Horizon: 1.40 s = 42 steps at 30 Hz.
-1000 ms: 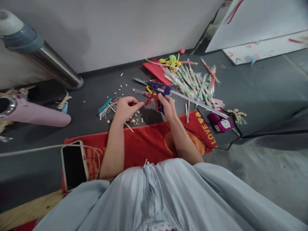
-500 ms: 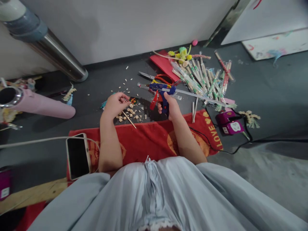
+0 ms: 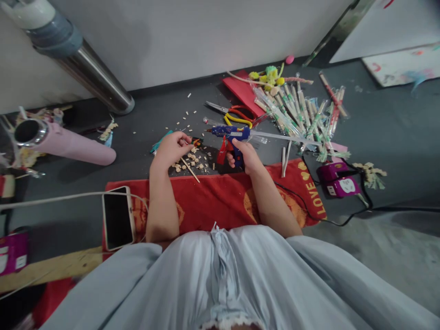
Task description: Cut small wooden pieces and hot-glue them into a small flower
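A pale grey wall [image 3: 206, 36] rises behind the dark tabletop [image 3: 388, 123].

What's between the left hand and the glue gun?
Head view: scattered pale bits, plus a small dark-and-orange item close to the left hand.

1. Wears a loose garment [image 3: 268, 275] in plain, pale blue-grey cloth, wide and full at both sides.
2. Falls into soft gathers at the centre front, with broader, smoother folds toward left and right.
3. Carries a tie cord [image 3: 220, 270] down the middle, in nearly the same pale shade, with thin, frayed-looking ends.
4. Ends, at the edge nearest the camera, in a whitish, ruffled trim [image 3: 233, 318], partly cut off by the frame.
5. Leaves left forearm [image 3: 162, 201] and right forearm [image 3: 275, 201] uncovered up to the garment's outline.
6. Has a bare left grip [image 3: 172, 149] and a bare right grip [image 3: 246, 156].
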Motion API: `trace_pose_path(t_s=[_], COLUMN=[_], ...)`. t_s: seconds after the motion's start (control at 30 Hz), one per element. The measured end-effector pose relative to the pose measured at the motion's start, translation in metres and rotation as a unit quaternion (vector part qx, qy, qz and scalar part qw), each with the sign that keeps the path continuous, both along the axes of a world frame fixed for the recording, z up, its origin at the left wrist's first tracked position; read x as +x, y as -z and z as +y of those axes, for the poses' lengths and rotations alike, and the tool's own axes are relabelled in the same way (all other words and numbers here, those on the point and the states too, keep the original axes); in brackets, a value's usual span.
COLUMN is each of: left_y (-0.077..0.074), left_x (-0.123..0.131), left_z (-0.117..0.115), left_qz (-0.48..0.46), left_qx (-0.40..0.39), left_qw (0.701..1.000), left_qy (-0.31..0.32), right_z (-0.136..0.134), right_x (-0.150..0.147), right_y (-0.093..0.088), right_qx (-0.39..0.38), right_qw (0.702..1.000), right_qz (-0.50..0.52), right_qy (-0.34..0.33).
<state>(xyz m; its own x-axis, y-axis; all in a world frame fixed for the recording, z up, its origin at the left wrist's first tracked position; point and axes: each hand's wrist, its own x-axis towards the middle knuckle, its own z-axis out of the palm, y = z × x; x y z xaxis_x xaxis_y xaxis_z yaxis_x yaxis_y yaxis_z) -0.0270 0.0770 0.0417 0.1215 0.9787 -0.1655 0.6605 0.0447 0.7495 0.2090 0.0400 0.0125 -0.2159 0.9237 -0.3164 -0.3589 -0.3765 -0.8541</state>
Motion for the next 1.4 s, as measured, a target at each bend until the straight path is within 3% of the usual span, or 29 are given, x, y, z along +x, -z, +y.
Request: trace_pose_path(t_s=[0.2,0.43,0.73,0.9,1.4], left_y=[0.0,0.0,0.003,0.003,0.01], left_x=[-0.01,-0.012,0.003,0.021,0.052], left_z=[0.0,-0.001,-0.001,-0.001,-0.007], left_qz=[0.036,0.147,0.132,0.185,0.284], left_qx=[0.009,0.001,0.014,0.037,0.098], left_qw=[0.999,0.989,0.99,0.979,0.949], left_qy=[-0.016,-0.02,0.043,0.078,0.1], right_z=[0.002,0.002,0.001,0.001,0.0], right_x=[0.002,0.002,0.001,0.001,0.001], right_y=[0.003,0.004,0.001,0.001,0.001], right_qx=[0.001,-0.008,-0.006,-0.002,-0.003], right_qw=[1.0,1.0,1.0,1.0,1.0], right_qz=[-0.003,-0.004,-0.003,-0.004,0.003], right_qy=[0.008,0.012,0.014,0.011,0.009])
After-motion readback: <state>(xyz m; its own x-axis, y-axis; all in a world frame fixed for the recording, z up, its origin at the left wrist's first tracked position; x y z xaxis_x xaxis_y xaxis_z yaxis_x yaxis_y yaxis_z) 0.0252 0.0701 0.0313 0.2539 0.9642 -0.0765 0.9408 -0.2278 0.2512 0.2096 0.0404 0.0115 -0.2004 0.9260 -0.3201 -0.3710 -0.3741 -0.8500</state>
